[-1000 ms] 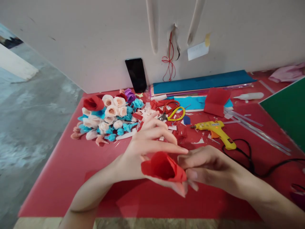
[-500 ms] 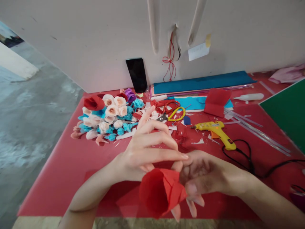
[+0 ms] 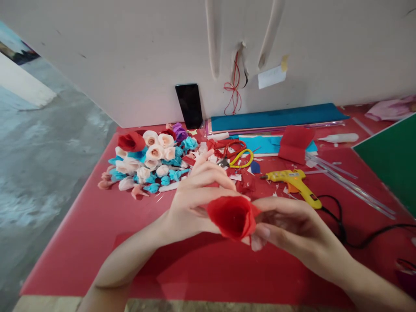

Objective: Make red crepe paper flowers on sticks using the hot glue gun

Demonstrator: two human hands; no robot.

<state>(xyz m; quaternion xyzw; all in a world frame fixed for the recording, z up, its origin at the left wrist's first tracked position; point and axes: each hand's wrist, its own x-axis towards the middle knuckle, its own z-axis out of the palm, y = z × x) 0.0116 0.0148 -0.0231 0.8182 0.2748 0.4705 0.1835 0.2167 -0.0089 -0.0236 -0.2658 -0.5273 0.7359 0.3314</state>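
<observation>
A red crepe paper flower [image 3: 232, 219], rolled into a cup, is held between my two hands above the red table [image 3: 201, 268]. Its open mouth faces up toward me. From the left, my left hand [image 3: 198, 197] closes around the flower's base, its fingers partly hidden behind the petals. My right hand [image 3: 286, 221] pinches the petal's right edge between thumb and fingers. Beyond my left hand lie scissors [image 3: 240, 158] with red and yellow handles. A yellow hot glue gun [image 3: 294, 177] rests behind my right hand.
A pile of finished paper flowers [image 3: 152, 154] lies at the back left. A phone [image 3: 189, 106] leans against the wall panel. Folded blue paper [image 3: 279, 116], a red paper piece [image 3: 296, 144], clear glue sticks [image 3: 354, 186] and a green board [image 3: 390, 158] lie right. A black cord [image 3: 373, 240] trails rightward.
Both hands have raised the red flower up and slightly right, turning its mouth more upward. My right hand has shifted from below the flower to gripping its right petal edge.
</observation>
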